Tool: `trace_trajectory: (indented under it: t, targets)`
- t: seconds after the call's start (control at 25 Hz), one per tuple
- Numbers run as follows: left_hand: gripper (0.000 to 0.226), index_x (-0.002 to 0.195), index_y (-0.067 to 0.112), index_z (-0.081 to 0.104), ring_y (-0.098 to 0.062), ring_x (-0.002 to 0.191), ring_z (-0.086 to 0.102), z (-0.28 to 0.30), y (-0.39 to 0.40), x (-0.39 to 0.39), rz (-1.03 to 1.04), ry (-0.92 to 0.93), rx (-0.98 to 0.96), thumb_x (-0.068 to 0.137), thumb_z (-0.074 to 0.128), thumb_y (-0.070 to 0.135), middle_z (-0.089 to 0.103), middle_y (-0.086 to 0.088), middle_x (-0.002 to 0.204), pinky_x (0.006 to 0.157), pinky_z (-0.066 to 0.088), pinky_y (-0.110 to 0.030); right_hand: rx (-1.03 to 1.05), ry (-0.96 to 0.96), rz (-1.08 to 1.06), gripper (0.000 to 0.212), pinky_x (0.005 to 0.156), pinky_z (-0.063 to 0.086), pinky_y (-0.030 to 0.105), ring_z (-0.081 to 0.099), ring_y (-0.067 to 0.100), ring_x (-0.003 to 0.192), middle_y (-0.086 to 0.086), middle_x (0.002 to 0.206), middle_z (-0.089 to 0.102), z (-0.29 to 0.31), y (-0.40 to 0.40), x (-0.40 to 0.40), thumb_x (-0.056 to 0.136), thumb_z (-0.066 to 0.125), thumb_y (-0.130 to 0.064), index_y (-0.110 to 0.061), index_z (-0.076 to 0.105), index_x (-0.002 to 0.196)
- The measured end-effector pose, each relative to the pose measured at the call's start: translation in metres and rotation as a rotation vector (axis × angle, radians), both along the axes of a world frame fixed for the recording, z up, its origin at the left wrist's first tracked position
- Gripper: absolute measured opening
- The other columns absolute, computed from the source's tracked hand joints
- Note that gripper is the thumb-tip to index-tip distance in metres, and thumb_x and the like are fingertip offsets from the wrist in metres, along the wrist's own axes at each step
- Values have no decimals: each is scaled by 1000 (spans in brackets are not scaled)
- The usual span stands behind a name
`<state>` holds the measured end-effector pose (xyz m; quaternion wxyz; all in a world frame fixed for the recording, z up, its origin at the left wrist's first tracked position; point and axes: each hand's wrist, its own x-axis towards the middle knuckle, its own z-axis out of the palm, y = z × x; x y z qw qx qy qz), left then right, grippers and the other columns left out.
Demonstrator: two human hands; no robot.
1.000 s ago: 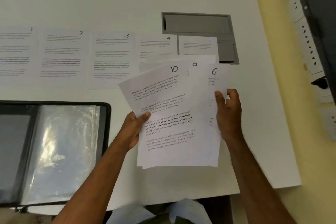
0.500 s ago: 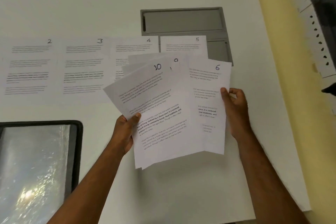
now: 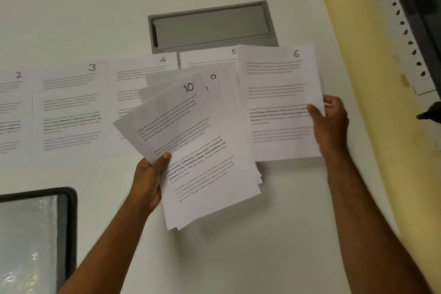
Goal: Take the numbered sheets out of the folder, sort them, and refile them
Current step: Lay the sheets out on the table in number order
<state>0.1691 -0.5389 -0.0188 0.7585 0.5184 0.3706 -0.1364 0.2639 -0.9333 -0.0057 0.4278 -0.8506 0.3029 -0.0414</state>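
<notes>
My left hand (image 3: pixel 149 180) grips a fanned stack of printed sheets (image 3: pixel 202 155) above the white table; the top one is numbered 10 and one behind it shows a 9. My right hand (image 3: pixel 330 119) pinches the right edge of sheet 6 (image 3: pixel 276 102), held apart from the fan at the right end of the row. Sheets 2 (image 3: pixel 12 112), 3 (image 3: pixel 71 110), 4 (image 3: pixel 133 79) and 5 (image 3: pixel 210 57) lie side by side on the table. The open black folder (image 3: pixel 69 227) with a shiny clear sleeve lies at the lower left.
A grey recessed cable hatch (image 3: pixel 210 26) is set in the table (image 3: pixel 262 246) behind sheets 4 and 5. The table's right edge meets a yellow wall (image 3: pixel 358 79) with a white perforated strip (image 3: pixel 405 31) and a dark object at the far right.
My right hand has drawn sheet 6 out of the fan and carried it right and away, to beside sheet 5. The view has shifted right, so sheet 1 is out of frame.
</notes>
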Motion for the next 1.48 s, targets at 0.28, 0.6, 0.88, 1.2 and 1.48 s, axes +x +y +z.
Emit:
trace_trajectory:
  t: [0.28, 0.6, 0.88, 1.2, 1.48]
  targets:
    - [37, 139, 9, 59, -29, 109, 74, -14, 5, -1, -32, 8, 7, 102, 57, 6, 73, -10, 127, 79, 63, -34, -292, 44, 13, 44, 94, 51, 42, 61, 31, 122, 9, 138, 63, -27, -45, 35, 99, 65, -23, -17, 50, 139]
    - [36, 138, 11, 59, -38, 116, 70, -23, 7, -6, -55, 37, 27, 102, 56, 8, 72, -13, 128, 93, 60, -48, -581, 171, 335, 70, 122, 24, 54, 24, 38, 154, 16, 168, 26, -80, 10, -4, 102, 50, -54, -17, 33, 160]
    - [35, 137, 10, 61, -34, 113, 71, -20, 7, -8, -42, 28, 14, 103, 55, 6, 73, -12, 127, 89, 62, -43, -583, 318, 402, 80, 128, 3, 55, -1, 35, 160, 14, 173, 4, -95, 30, 11, 103, 35, -64, -21, 13, 166]
    - [36, 138, 10, 60, -34, 112, 72, -19, 9, -14, -22, 29, 0, 102, 55, 5, 73, -12, 126, 85, 63, -40, -586, 314, 391, 81, 128, 3, 54, -1, 35, 160, 14, 173, 4, -94, 36, 30, 103, 34, -65, -20, 12, 166]
    - [38, 139, 10, 57, -34, 107, 74, 5, 15, -28, -23, 22, -27, 102, 57, 5, 73, -13, 125, 81, 64, -43, -90, -57, 242, 52, 120, 31, 25, 34, 19, 150, 3, 165, 34, -26, 91, -30, 105, 56, -37, -18, 45, 152]
